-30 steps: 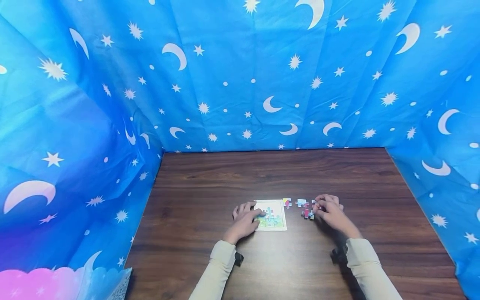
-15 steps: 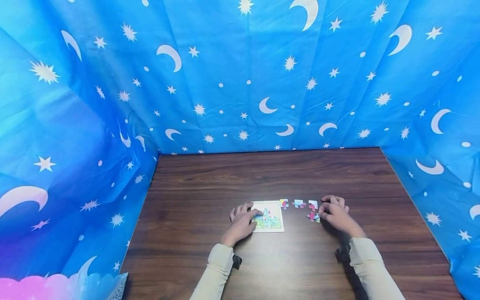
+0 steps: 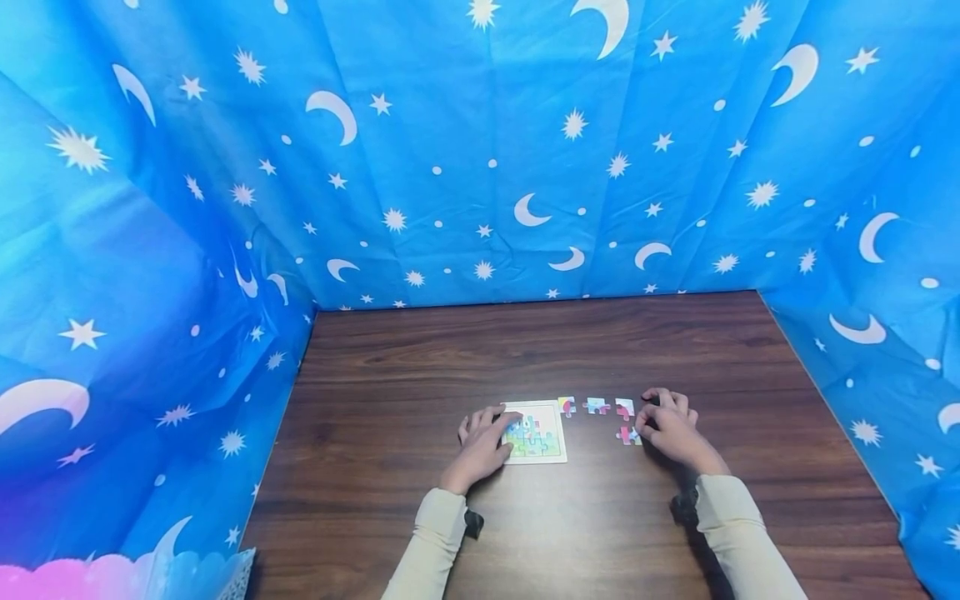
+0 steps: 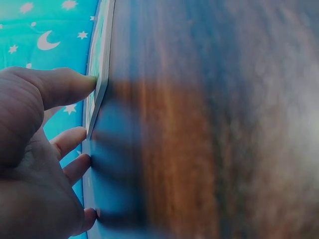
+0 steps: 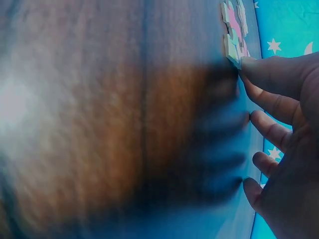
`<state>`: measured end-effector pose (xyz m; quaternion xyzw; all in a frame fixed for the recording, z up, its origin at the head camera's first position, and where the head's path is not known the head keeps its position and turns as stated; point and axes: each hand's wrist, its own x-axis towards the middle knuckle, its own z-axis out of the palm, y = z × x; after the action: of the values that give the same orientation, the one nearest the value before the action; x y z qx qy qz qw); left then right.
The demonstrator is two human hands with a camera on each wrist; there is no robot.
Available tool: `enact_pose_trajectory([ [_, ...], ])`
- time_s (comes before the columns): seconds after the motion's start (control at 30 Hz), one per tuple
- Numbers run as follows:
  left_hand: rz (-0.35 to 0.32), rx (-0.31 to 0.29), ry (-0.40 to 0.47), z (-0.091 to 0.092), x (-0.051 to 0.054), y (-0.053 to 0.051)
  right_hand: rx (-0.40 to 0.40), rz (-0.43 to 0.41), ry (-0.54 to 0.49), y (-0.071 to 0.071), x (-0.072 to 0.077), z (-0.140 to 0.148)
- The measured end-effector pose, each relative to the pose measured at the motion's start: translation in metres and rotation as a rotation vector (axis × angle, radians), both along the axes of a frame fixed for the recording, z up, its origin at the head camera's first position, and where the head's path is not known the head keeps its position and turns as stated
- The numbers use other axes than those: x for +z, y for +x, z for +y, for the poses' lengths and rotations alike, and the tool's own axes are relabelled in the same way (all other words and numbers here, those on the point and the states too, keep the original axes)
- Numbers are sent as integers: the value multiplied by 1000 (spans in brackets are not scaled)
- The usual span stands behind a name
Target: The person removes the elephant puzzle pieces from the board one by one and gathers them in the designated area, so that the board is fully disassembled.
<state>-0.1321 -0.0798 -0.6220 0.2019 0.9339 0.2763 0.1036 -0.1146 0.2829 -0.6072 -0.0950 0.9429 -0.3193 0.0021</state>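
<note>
A square puzzle board point(image 3: 556, 460) with a pale frame lies on the table, its lower part filled with interlocked picture pieces. My left hand point(image 3: 480, 446) rests on its left side, the index finger reaching over the picture. In the left wrist view, the thumb point(image 4: 72, 87) touches the board's edge. To the right, my right hand point(image 3: 673, 429) pinches the edge of a pink and blue puzzle piece point(image 3: 627, 435) between thumb and index finger. The right wrist view shows the thumb point(image 5: 264, 69) against that piece; the other fingers are spread and lightly bent.
Three loose pieces form a row above: a yellow and red piece point(image 3: 566, 407) at the board's upper right corner, a light blue piece point(image 3: 597, 407), and a red and white piece point(image 3: 625, 408). Blue star-and-moon cloth point(image 3: 450, 192) surrounds the brown wooden table point(image 3: 420, 358).
My right hand has shifted right with the pink and blue piece, uncovering the red and white piece above it. My left index finger has slid slightly up and left on the board.
</note>
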Motion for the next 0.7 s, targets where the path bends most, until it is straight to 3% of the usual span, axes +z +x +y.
enact_pose_trajectory([
  [0.43,5,18,11,-1,-1,0,-45,-3,-28,1,0,-4],
  [0.7,27,21,27,-1,-4,0,-51,128,-78,-5,1,-20],
])
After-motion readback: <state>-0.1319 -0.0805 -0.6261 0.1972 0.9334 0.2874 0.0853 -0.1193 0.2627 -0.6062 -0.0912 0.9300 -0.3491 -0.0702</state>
